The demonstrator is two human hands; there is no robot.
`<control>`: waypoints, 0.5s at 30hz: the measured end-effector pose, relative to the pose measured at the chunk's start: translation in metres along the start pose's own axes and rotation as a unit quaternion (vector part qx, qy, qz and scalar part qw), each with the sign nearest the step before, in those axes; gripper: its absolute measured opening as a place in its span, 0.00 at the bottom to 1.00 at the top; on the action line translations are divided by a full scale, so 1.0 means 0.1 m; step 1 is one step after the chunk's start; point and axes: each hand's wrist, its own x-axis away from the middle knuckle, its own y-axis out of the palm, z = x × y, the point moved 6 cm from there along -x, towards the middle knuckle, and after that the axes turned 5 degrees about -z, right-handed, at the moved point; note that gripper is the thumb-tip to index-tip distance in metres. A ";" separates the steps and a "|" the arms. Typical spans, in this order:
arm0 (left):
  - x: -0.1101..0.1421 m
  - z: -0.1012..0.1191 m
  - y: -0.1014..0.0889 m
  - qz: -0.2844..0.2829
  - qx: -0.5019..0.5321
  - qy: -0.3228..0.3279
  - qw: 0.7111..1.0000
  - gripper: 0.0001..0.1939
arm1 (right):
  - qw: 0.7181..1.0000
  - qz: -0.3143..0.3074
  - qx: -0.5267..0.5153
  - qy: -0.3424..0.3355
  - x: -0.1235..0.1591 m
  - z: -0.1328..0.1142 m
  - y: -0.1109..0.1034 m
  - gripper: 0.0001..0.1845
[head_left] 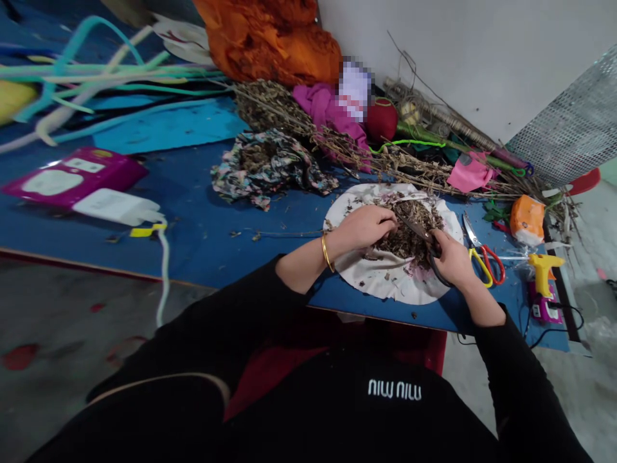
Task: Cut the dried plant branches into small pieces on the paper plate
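A round white cloth (357, 278) lies on the blue table, bearing a heap of brown, crumbled dried plant bits (402, 246). My right hand (454, 260) grips dark-handled scissors (415, 227), their blades reaching left across the heap. Close to the blade tips, my left hand (367, 226) is closed, fingers curled together over the heap's left side; what is between them is too small to make out. A gold bangle circles that wrist. Scattered crumbs dot the cloth around the heap.
Right of the cloth are scissors with red and yellow handles (492, 265), a yellow glue gun (542, 273) and an orange packet (527, 220). Behind lie dry stalks (409, 157) and a patterned cloth bundle (294, 168). Leftward sit a purple pack (108, 167) and a white power strip (116, 207).
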 end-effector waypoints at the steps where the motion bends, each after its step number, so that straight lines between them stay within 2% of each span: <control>1: 0.00 0.00 0.00 0.004 -0.001 0.003 1.000 0.13 | 1.000 -0.001 0.002 0.001 0.00 0.00 0.00 0.25; 4: -0.01 -0.02 0.01 0.006 0.005 0.001 1.000 0.12 | 1.000 -0.002 0.018 0.003 -0.01 -0.01 -0.01 0.26; 10: -0.01 -0.04 0.06 -0.018 0.109 -0.004 0.994 0.11 | 0.998 -0.030 0.052 -0.001 -0.01 -0.05 0.04 0.28; 15: -0.03 -0.07 0.04 -0.013 0.119 -0.029 0.992 0.14 | 0.997 -0.048 0.062 0.020 -0.01 -0.05 0.05 0.27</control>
